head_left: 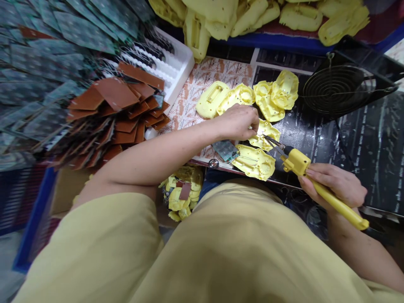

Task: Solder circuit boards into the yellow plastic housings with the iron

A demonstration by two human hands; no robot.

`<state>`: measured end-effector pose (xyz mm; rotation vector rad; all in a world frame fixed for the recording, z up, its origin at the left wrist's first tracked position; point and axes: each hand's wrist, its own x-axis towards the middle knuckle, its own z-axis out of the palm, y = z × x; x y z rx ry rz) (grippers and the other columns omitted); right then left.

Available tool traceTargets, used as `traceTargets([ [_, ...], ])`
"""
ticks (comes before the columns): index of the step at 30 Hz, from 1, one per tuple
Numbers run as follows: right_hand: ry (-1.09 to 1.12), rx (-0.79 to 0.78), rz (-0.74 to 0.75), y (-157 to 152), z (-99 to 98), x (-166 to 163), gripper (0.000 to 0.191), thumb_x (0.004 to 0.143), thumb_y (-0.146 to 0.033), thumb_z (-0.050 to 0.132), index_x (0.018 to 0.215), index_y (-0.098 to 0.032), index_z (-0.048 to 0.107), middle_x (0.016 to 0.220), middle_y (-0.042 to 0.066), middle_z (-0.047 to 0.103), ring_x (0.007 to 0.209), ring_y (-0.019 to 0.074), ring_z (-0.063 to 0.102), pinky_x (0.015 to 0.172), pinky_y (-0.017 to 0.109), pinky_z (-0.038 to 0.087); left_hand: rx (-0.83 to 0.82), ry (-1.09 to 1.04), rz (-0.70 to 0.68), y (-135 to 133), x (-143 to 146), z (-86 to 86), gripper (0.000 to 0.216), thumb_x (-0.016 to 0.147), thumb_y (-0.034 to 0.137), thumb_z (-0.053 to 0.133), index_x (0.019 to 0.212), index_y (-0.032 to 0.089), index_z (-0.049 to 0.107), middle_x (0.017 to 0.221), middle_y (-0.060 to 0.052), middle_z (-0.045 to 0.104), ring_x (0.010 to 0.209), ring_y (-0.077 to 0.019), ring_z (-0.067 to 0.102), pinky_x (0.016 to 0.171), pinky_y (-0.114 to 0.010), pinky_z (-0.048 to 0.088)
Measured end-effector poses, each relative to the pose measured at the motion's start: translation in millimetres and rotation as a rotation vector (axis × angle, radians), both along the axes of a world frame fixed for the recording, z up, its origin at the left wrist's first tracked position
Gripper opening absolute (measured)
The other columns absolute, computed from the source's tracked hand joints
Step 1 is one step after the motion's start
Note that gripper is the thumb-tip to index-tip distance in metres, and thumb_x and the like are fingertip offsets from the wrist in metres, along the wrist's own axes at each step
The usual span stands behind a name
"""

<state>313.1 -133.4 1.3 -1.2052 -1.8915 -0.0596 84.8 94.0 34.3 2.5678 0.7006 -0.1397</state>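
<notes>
My right hand [339,185] is wrapped round the yellow handle of a soldering iron [298,162]. The iron's thin metal tip reaches left over a yellow plastic shell half [264,134]. At the left edge of that shell is my left hand [241,123], its fingers bent together in a pinch; whatever lies between them is hidden. Nearer to me lies another yellow shell half [257,162] with thin wires inside it. A green circuit board [225,150] touches its left end. Behind my left hand several more yellow shells [213,99] rest on the table.
A black fan [337,90] stands at the back right. Brown and green circuit boards [116,94] are heaped at the left, beside a white foam tray [181,63]. A blue bin [249,41] of yellow shells is at the back. More yellow parts [181,195] sit below the table edge.
</notes>
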Motion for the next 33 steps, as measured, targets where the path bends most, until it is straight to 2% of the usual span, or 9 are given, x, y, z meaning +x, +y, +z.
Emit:
traceTargets([
  [4, 0.024, 0.040, -0.057, -2.7, -0.3, -0.1, 0.027, 0.086, -0.024, 0.093, 0.107, -0.028, 0.077, 0.085, -0.003, 0.083, 0.065, 0.0187, 0.078, 0.055, 0.027, 0.064, -0.042, -0.120, 0.022, 8.9, -14.7, 17.2, 0.023, 0.092, 0.025, 0.067, 0.107, 0.023, 0.085, 0.113, -0.004, 0.081, 0.118, -0.0248, 0.073, 0.112, -0.042, 0.052],
  [8, -0.037, 0.098, -0.267, -8.5, -3.8, 2.9, 0.040, 0.091, -0.029, 0.088, 0.130, -0.028, 0.077, 0.092, -0.001, 0.085, 0.067, 0.0219, 0.081, 0.058, 0.030, 0.067, 0.034, -0.236, 0.263, 20.0, -56.0, 33.0, 0.033, 0.104, 0.029, 0.055, 0.117, 0.023, 0.085, 0.117, -0.007, 0.082, 0.115, -0.0244, 0.073, 0.107, -0.043, 0.055],
  [12, -0.060, 0.132, -0.289, -7.2, -5.9, 4.1, 0.061, 0.095, -0.025, 0.083, 0.153, -0.032, 0.066, 0.099, -0.001, 0.086, 0.068, 0.0249, 0.082, 0.056, 0.034, 0.068, 0.193, -0.129, 0.227, 3.2, -74.2, 18.7, 0.029, 0.103, 0.027, 0.061, 0.112, 0.027, 0.089, 0.112, -0.009, 0.083, 0.111, -0.0289, 0.071, 0.102, -0.048, 0.055],
  [15, -0.081, 0.143, -0.276, -3.5, -4.0, 1.8, 0.067, 0.096, -0.025, 0.083, 0.159, -0.033, 0.062, 0.102, 0.000, 0.086, 0.069, 0.0261, 0.082, 0.057, 0.036, 0.069, 0.228, -0.173, 0.150, -14.7, -56.1, 1.9, 0.028, 0.104, 0.027, 0.063, 0.114, 0.030, 0.089, 0.128, -0.009, 0.083, 0.126, -0.0330, 0.066, 0.108, -0.053, 0.051],
  [18, -0.071, 0.120, -0.266, -3.0, -3.8, 0.0, 0.069, 0.096, -0.024, 0.084, 0.159, -0.034, 0.061, 0.106, 0.001, 0.086, 0.072, 0.0270, 0.083, 0.060, 0.038, 0.071, 0.118, -0.179, 0.152, -18.4, -30.3, -7.3, 0.027, 0.104, 0.029, 0.063, 0.114, 0.030, 0.088, 0.120, -0.007, 0.085, 0.120, -0.0296, 0.069, 0.110, -0.051, 0.049],
  [21, -0.033, 0.102, -0.286, -5.3, -7.6, 1.4, 0.066, 0.095, -0.024, 0.084, 0.157, -0.035, 0.063, 0.110, 0.001, 0.086, 0.071, 0.0266, 0.083, 0.059, 0.037, 0.071, 0.029, -0.163, 0.210, -12.8, -13.4, -8.5, 0.027, 0.100, 0.028, 0.066, 0.119, 0.027, 0.085, 0.101, -0.004, 0.085, 0.107, -0.0248, 0.071, 0.113, -0.049, 0.045],
  [25, 0.013, 0.073, -0.248, -5.5, -11.7, 4.8, 0.061, 0.094, -0.024, 0.084, 0.152, -0.032, 0.067, 0.107, 0.002, 0.086, 0.070, 0.0246, 0.082, 0.057, 0.033, 0.069, 0.038, -0.063, 0.204, -12.0, -5.4, -3.6, 0.023, 0.095, 0.024, 0.063, 0.105, 0.025, 0.085, 0.102, -0.005, 0.083, 0.110, -0.0271, 0.069, 0.115, -0.052, 0.040],
  [30, 0.081, 0.066, -0.081, 4.1, -12.5, 2.7, 0.019, 0.090, -0.023, 0.087, 0.106, -0.027, 0.079, 0.085, 0.000, 0.084, 0.062, 0.0219, 0.079, 0.053, 0.029, 0.067, 0.033, -0.012, 0.165, -15.4, -3.1, 0.8, 0.021, 0.092, 0.026, 0.062, 0.095, 0.024, 0.083, 0.093, -0.005, 0.081, 0.105, -0.0271, 0.067, 0.110, -0.050, 0.041],
  [33, 0.108, 0.057, -0.066, 9.8, -14.0, 0.8, 0.014, 0.088, -0.026, 0.090, 0.090, -0.028, 0.076, 0.079, -0.001, 0.082, 0.059, 0.0216, 0.078, 0.049, 0.030, 0.067, 0.046, -0.001, 0.149, -14.4, -1.4, 2.2, 0.021, 0.090, 0.024, 0.062, 0.092, 0.024, 0.083, 0.090, -0.005, 0.080, 0.107, -0.0275, 0.068, 0.111, -0.050, 0.040],
])
